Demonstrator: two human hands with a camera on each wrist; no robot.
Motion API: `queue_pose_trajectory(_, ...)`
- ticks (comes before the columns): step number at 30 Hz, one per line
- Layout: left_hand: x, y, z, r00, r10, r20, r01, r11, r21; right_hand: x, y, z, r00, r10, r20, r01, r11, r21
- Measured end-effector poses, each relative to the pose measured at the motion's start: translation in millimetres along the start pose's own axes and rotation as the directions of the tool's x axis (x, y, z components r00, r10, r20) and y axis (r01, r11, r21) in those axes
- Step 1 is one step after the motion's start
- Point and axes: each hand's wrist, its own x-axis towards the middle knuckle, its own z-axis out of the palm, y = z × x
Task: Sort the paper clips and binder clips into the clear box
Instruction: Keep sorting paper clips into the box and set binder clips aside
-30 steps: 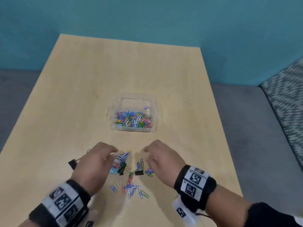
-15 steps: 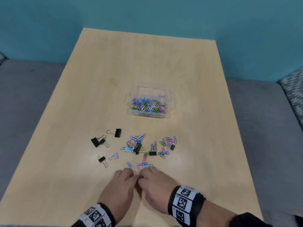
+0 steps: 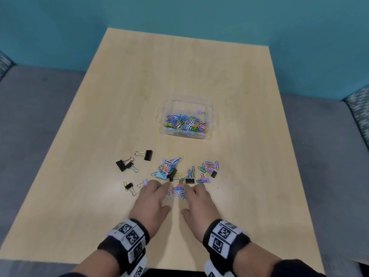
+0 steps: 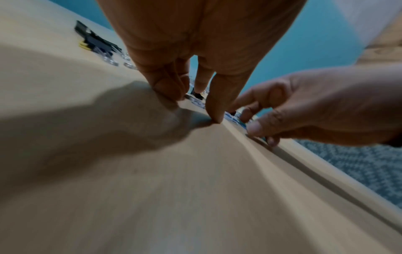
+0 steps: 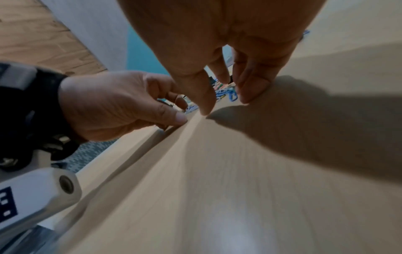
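Both hands rest fingertips-down on the table [image 3: 99,206], the left hand [image 3: 152,204] and right hand [image 3: 198,205] flanking a small heap of paper clips [image 3: 177,191], apparently to rake it together. Each grip is loose and holds nothing (fingers only lightly bent), while the clear box [image 3: 209,134], already well stocked with clips, waits farther back beyond the scattered binder clips [image 3: 124,165].

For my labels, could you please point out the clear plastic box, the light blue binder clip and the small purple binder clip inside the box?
clear plastic box [image 3: 209,136], head view, near right wall.
light blue binder clip [image 3: 161,174], head view, its body.
small purple binder clip [image 3: 199,111], head view, its body.

Teal wall [image 3: 199,15], grey floor [image 3: 36,108], pale wooden table [image 3: 179,72]
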Motion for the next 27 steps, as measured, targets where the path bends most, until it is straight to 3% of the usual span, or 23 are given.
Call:
queue_pose_trajectory(6,22.3,10.5,1.8,0.997,0.026,-0.073,-0.027,1.000,-0.014,32.0,-3.0,1.5,0.997,-0.059,-0.055,0.055,0.996,-0.066)
queue_pose_trajectory(14,30.8,7.4,5.7,0.990,0.106,-0.095,-0.101,0.993,0.057,39.3,9.6,-5.0,0.979,-0.205,-0.011,0.198,0.958,-0.205)
queue_pose_trajectory(22,32.1,8.6,2.8,0.992,0.108,-0.059,-0.100,0.987,0.122,41.4,22.7,-15.5,0.970,-0.242,-0.002,0.233,0.937,-0.260)
queue_pose_trajectory(25,32.0,12.4,-0.6,0.991,0.129,0.034,-0.134,0.967,0.216,40.3,26.9,-19.6,0.970,-0.242,-0.002,0.237,0.951,-0.200)
queue_pose_trajectory(27,32.7,17.0,-3.3,0.991,0.130,0.031,-0.133,0.953,0.271,40.7,29.0,-23.0,0.974,-0.225,0.002,0.223,0.964,-0.148)
